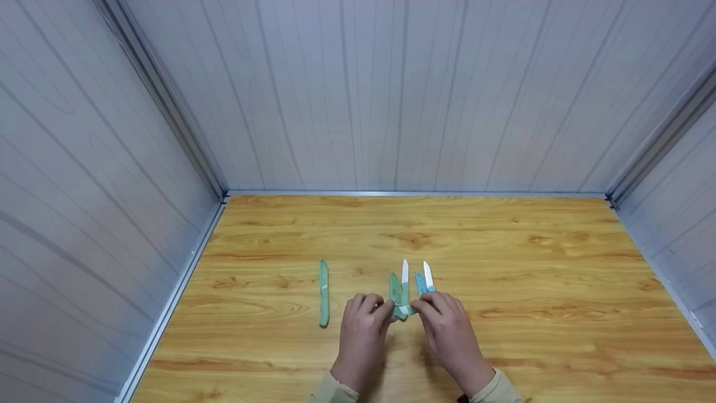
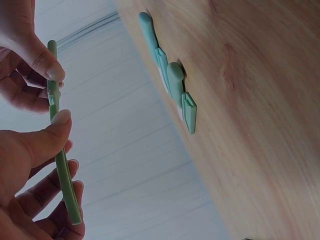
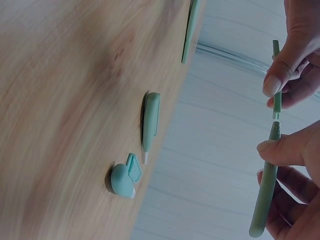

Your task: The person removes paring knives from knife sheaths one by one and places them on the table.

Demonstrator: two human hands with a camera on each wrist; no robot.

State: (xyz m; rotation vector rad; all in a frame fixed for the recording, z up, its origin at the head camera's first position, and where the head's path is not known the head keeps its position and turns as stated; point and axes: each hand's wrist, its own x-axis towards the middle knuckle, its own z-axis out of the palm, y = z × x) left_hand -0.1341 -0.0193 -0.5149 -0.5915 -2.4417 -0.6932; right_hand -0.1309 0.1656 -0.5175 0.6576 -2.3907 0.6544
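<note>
Between both hands, a green paring knife lies crosswise, a short stretch of its white blade (image 1: pixel 405 309) showing. My left hand (image 1: pixel 362 330) pinches its slim green sheath (image 2: pixel 68 187). The rounded green handle (image 3: pixel 264 200) is gripped by my right hand (image 1: pixel 450 338), thumb on top near the blade end. Just beyond the hands lies a second green knife (image 1: pixel 405 291) with its white blade bare, a separate green sheath (image 1: pixel 394 285) at its left. Beside my right fingertips is a blue knife (image 1: pixel 428 275), also bare-bladed, its handle partly hidden; its blue sheath (image 1: pixel 420 281) lies alongside.
Left of my left hand, a green sheathed knife (image 1: pixel 324 294) lies lengthwise on the wood-grain table (image 1: pixel 268 347). Pale panel walls (image 1: pixel 369 101) stand at the back and both sides, with a metal strip (image 1: pixel 414 194) along the table's back edge.
</note>
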